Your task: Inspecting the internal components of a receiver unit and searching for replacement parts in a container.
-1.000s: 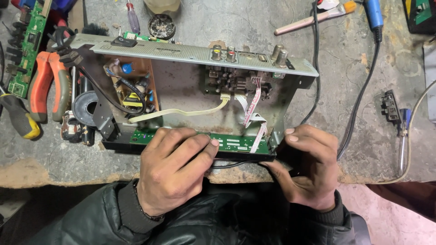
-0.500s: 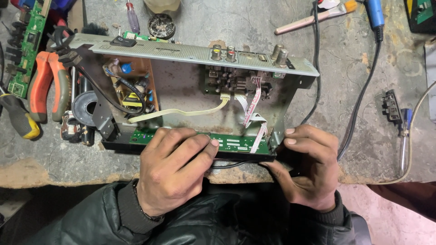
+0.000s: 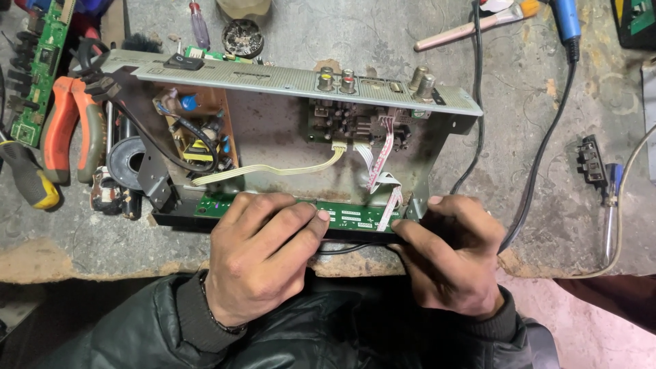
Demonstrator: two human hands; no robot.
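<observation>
An opened metal set-top box chassis (image 3: pixel 273 126) lies on a worn stone bench, its rear panel with round connectors facing away. A brown power board (image 3: pixel 198 130) sits inside at the left, a small board (image 3: pixel 355 126) at the right, joined by flat ribbon cables (image 3: pixel 273 169). Along the near edge runs a green front-panel board (image 3: pixel 348 216). My left hand (image 3: pixel 263 256) rests over that board and the black front panel. At the near right corner of the chassis, my right hand (image 3: pixel 447 256) grips the front panel.
Orange-handled pliers (image 3: pixel 65 133), a green circuit board (image 3: pixel 41 75) and a black coil (image 3: pixel 126 160) lie at the left. A screwdriver (image 3: pixel 199 24), a brush (image 3: pixel 478 24), a blue-handled tool (image 3: pixel 566 20) with black cable and a small screwdriver (image 3: pixel 610 219) lie around.
</observation>
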